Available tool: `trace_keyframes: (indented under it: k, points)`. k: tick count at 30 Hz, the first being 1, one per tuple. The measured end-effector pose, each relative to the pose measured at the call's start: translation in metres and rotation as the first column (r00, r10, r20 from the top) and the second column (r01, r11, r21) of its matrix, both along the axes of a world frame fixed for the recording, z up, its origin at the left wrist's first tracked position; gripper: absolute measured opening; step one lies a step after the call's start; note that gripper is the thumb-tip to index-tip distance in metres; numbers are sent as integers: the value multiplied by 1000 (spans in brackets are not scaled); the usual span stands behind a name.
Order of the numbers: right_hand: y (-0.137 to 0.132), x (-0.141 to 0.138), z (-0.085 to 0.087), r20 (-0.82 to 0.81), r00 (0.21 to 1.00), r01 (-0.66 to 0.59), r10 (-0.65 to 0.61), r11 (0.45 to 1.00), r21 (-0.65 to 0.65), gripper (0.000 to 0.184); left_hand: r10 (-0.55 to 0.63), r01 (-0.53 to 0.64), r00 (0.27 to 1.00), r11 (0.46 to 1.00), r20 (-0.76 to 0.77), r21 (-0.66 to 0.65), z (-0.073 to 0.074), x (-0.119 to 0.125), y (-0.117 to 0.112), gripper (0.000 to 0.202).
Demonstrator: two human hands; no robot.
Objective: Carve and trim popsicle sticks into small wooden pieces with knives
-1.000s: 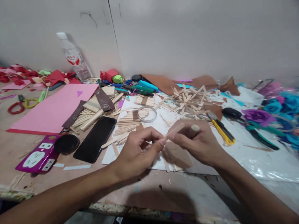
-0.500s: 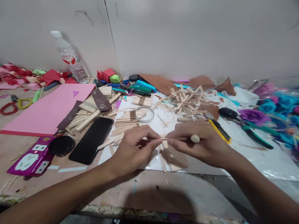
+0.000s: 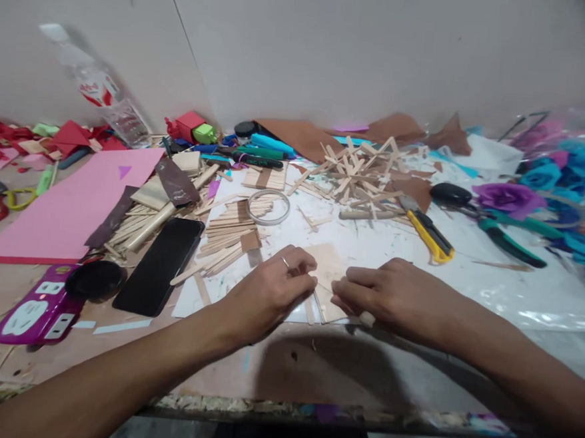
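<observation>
At the near edge of the table (image 3: 386, 379), both forearms reach in and the hands meet close together over a white sheet (image 3: 370, 251).

1. Left hand (image 3: 267, 291): fingers curled, thumb and forefinger tips at the left edge of the panel (image 3: 327, 265). Whether they pinch the panel or only touch it cannot be told.
2. Right hand (image 3: 387, 292): fingers folded down, closed around a dowel (image 3: 367, 317), whose pale rounded end shows under the palm. The fingertips rest on the panel's lower right corner.
3. The panel, made of flat wooden sticks, lies flat on the sheet between the two hands.

Left of the left hand:
- phone (image 3: 159, 263), screen dark, lying flat
- black lid (image 3: 95, 278), just beside the phone
- purple power strip (image 3: 33, 304), near the table edge

Mid-distance:
- loose sticks (image 3: 231, 231), stacked beyond the left hand
- tape ring (image 3: 268, 206), touching the stack
- yellow cutter (image 3: 429, 235), beyond the right hand
- green pliers (image 3: 501, 237), right of the cutter
- pink card (image 3: 68, 203), at far left

Far side, by the wall:
- tangled stick heap (image 3: 358, 173)
- tilted bottle (image 3: 101, 92)
- paper flowers (image 3: 565, 185), at the right
</observation>
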State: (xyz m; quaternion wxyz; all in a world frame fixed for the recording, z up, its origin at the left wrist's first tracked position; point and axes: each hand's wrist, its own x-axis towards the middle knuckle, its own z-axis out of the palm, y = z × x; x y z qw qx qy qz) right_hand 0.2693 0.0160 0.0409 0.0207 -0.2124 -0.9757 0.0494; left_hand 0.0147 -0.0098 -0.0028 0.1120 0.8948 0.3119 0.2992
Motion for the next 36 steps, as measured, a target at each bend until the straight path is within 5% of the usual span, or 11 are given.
trace_keyframes:
  k: [4, 5, 7, 8, 9, 10, 14, 19, 25, 31, 36]
  points:
    - [-2, -2, 4, -289, 945, 75, -152, 963, -260, 17, -2, 3, 1000, 998, -17, 56, -1, 1, -1, 22]
    - [-1, -1, 8, -437, 861, 119, -261, 938, -327, 18, 6, -5, 1000, 996, -12, 87, 0, 1, -2, 24]
    - [3, -1, 18, -653, 554, 107, -517, 822, -560, 31, 12, -10, 1000, 990, -16, 143, 2, 2, -6, 28]
    - [5, -2, 24, -672, 375, 15, -639, 728, -685, 41, 2, 4, 999, 988, -40, 151, 2, 3, -8, 30]
    - [7, -4, 29, -631, 276, -168, -725, 610, -774, 53, -15, 27, 996, 989, -83, 145, 3, 4, -11, 32]
    - [10, -7, 34, -561, 249, -279, -790, 496, -822, 58, -28, 45, 990, 991, -136, 126, 3, 5, -13, 36]
    - [13, -27, 33, -539, 287, -489, -792, 363, -793, 68, -80, 103, 964, 992, -253, 78, 1, 6, -17, 51]
    - [6, -42, 16, -593, 270, -552, -758, 383, -741, 70, -98, 121, 959, 990, -267, 69, -2, 3, -13, 56]
    - [5, -44, 17, -595, 222, -596, -773, 375, -710, 75, -120, 140, 961, 988, -248, 64, -1, 2, -11, 61]
    - [6, -41, 19, -533, 305, -532, -789, 324, -783, 76, -121, 139, 970, 988, -212, 74, -5, 3, -9, 61]
    - [8, -38, 17, -583, 352, -477, -733, 395, -785, 74, -131, 147, 976, 986, -172, 83, -1, 5, -7, 59]
